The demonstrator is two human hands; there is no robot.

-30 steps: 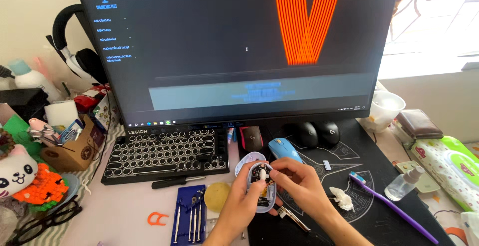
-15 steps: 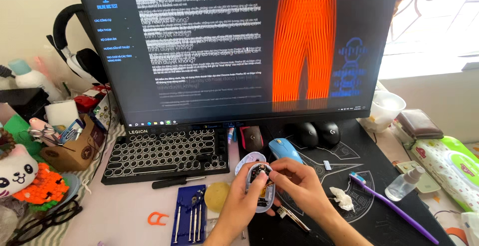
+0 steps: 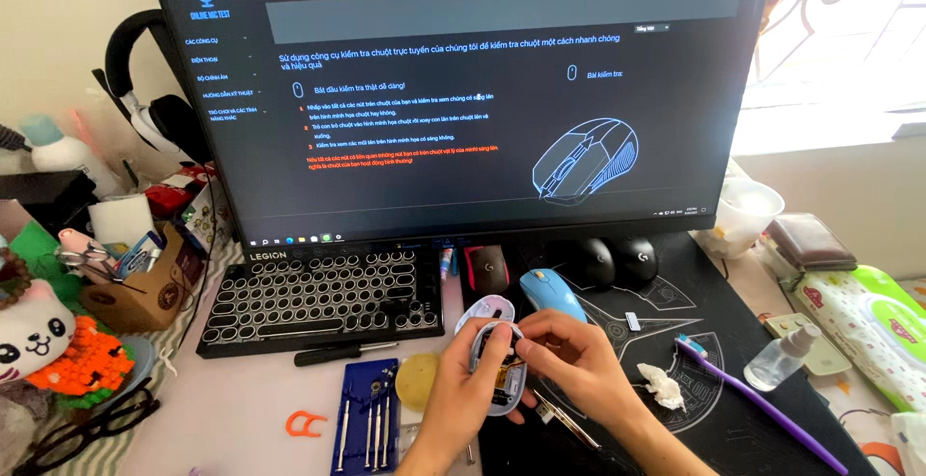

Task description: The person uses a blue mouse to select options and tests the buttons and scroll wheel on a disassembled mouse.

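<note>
The left hand (image 3: 461,394) cradles an opened white mouse (image 3: 498,365) low over the surface (image 3: 241,408), fingers curled around its shell. The right hand's (image 3: 569,360) fingers pinch inside it. A green wipes package (image 3: 873,326) lies far right. The monitor (image 3: 463,90), earlier showing orange stripes, now displays a mouse outline.

Bright daylight from right window (image 3: 849,42), overexposed, sharp focus
</note>
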